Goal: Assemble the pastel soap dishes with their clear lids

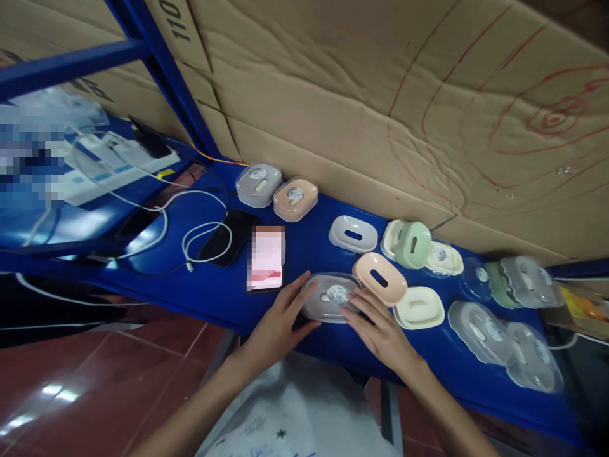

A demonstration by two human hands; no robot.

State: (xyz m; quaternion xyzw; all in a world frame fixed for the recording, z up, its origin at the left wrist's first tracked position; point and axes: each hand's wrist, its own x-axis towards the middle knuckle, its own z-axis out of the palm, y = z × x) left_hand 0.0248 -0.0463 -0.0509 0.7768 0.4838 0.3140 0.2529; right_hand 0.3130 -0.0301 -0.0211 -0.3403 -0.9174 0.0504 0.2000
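A grey soap box [328, 308] with a clear lid and a round sticker lies at the front edge of the blue table, between my two hands. My left hand [280, 317] grips its left end, thumb at the near side and fingers at the far side. On its right end rests my right hand [378, 327], fingers bent over the lid near the sticker. Just beyond the right hand are a peach tray [380, 278] with a slot and a cream tray [419, 308]. A white slotted tray [353, 234] lies farther back.
Lidded grey [259, 185] and peach [295, 199] boxes stand at the back left. Two phones, one lit [266, 259], and a white cable [204, 225] lie left. Green pieces [413, 245] and clear lids [480, 333] spread right. A cardboard wall [333, 95] rises behind.
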